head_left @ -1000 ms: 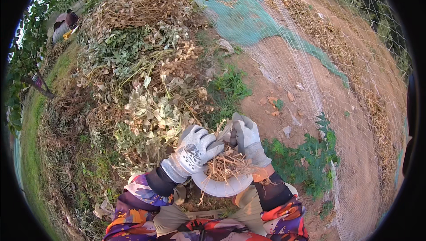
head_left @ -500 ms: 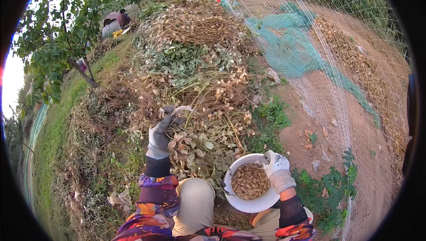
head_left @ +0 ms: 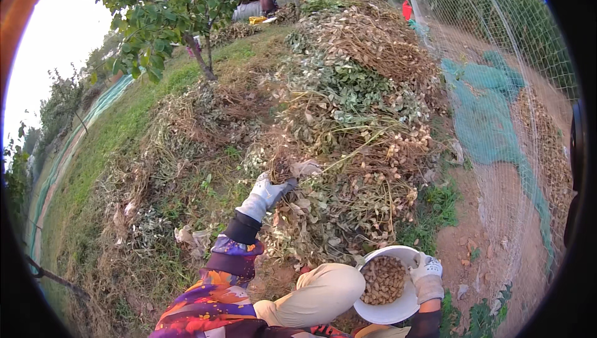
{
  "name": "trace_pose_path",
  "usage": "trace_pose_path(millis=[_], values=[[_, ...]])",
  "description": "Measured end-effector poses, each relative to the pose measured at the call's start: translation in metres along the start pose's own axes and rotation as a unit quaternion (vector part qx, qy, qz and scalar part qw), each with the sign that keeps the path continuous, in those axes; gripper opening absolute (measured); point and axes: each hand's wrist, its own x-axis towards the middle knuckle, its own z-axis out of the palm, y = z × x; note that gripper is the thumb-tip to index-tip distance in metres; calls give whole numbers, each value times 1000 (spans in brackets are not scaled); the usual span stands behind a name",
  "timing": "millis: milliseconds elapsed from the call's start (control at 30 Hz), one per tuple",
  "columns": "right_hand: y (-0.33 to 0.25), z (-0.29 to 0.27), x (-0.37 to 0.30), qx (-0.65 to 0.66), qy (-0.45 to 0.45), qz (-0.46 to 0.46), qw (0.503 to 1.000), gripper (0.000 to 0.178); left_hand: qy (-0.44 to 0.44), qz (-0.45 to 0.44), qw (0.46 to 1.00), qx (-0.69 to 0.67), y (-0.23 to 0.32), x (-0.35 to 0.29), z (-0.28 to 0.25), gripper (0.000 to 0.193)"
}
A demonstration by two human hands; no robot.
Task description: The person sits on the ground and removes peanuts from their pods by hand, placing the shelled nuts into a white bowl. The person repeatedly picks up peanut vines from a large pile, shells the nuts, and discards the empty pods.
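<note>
My left hand (head_left: 268, 194), in a grey and white glove, is closed round a dried peanut plant (head_left: 281, 169). Its brown roots stick up above the fingers, and a pale, crumpled scrap (head_left: 306, 168) shows beside them. Down at the lower right, my right hand (head_left: 426, 271), in a white glove, grips the rim of a white bucket (head_left: 407, 304). Peanuts in their shells (head_left: 383, 279) lie inside the bucket, which tilts a little. In front of me spreads a long heap of pulled peanut plants (head_left: 348, 195), with pods showing along its right side.
Green netting (head_left: 482, 117) and a white mesh fence (head_left: 497, 213) run along the right. Past the mesh, more peanuts (head_left: 544, 151) lie spread out. A leafy tree (head_left: 202, 58) stands at the far left, with another person (head_left: 269, 3) beyond it.
My left hand has swung left with the peanut plant and now shows its roots upward. The view has turned left. My right hand stays on the bucket, which tilts more.
</note>
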Motion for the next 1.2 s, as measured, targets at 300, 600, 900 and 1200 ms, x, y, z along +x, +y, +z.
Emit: trace_pose_path(millis=[300,600,900,1200], values=[[-13,17,14,25,-15,-15,999,21,314,146,843,412,-50,-71,-166,46],[-8,29,9,-19,18,-60,998,23,275,-205,689,639,-80,-114,-324,60],[-33,-12,-9,19,7,-61,998,20,-18,-237,897,373,-202,-94,-102,28],[-29,-33,-14,9,-15,-40,999,30,-197,88,976,38,-4,3,269,24]])
